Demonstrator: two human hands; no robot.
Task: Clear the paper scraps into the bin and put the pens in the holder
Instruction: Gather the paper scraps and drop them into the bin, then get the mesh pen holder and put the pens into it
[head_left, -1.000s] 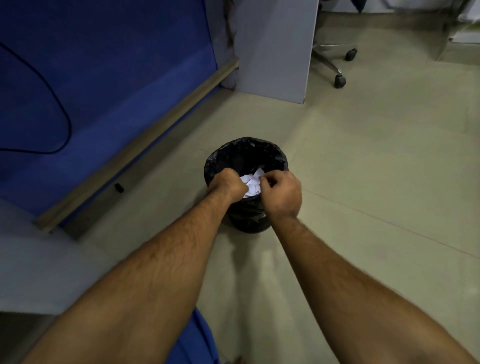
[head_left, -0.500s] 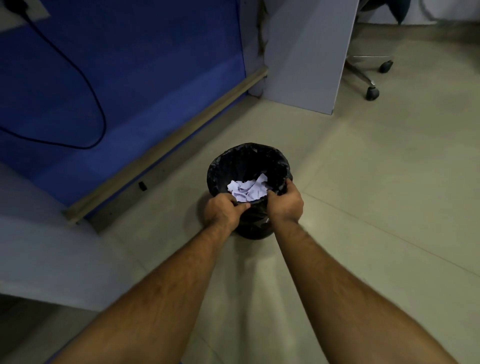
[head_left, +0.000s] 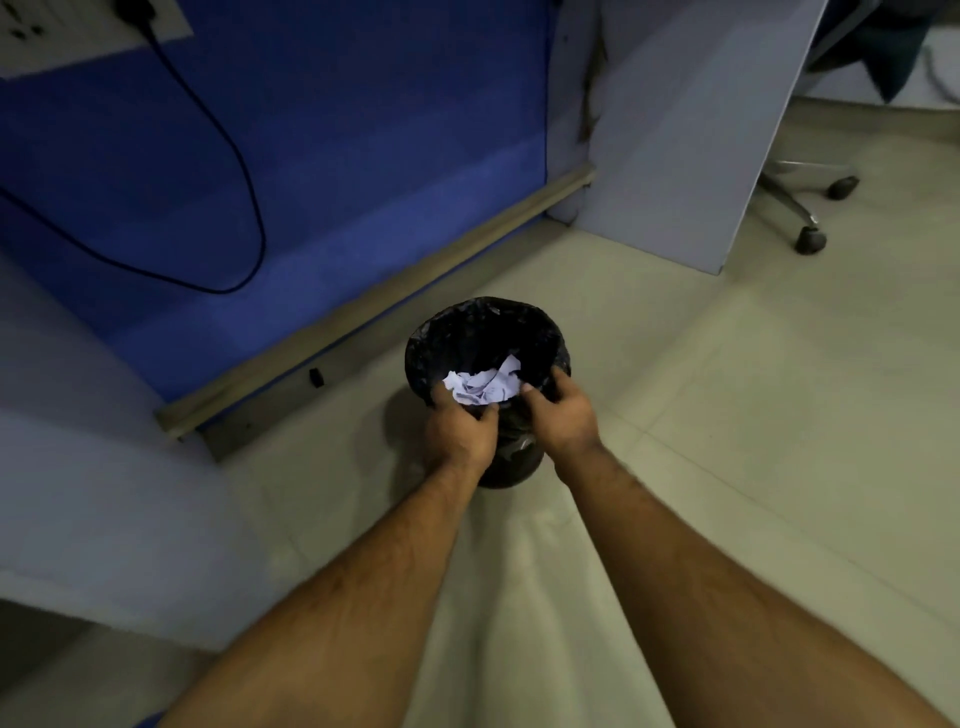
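Both hands are positioned at the near rim of the bin (head_left: 485, 332), a round container lined with a black plastic bag, standing on the tiled floor (head_left: 727, 415).

Left hand (head_left: 460, 431): the fingers are curled over the near-left section of the rim. The fingertips lie just beside the paper scraps (head_left: 483, 387). It cannot be determined whether the fingers pinch paper, the bag liner, or nothing.

Right hand (head_left: 563, 415): the fingers are curled over the near-right section of the rim, with the fingertips reaching into the opening. The thumb points toward the scraps. Whether this hand grips the liner or only rests against it cannot be determined.

Paper scraps: a crumpled white cluster sits inside the bin opening, between the fingertips of the two hands and just beyond them. The cluster touches or nearly touches the left fingertips; the exact contact is blurred.

Surroundings, relative to the fingers:
- Beyond and to the left: a blue partition panel (head_left: 311, 156) with a pale skirting strip (head_left: 395, 291) along its base.
- Far beyond the left fingers: a black cable (head_left: 249, 182) hangs in a loop from a plug in a white socket plate (head_left: 78, 31).
- Left of the left fingers, on the floor near the skirting: a small dark object (head_left: 316, 378), too small to identify.
- Beyond and to the right: a grey-white panel (head_left: 691, 130) standing on the floor, and past it the wheeled base of an office chair (head_left: 810, 208).
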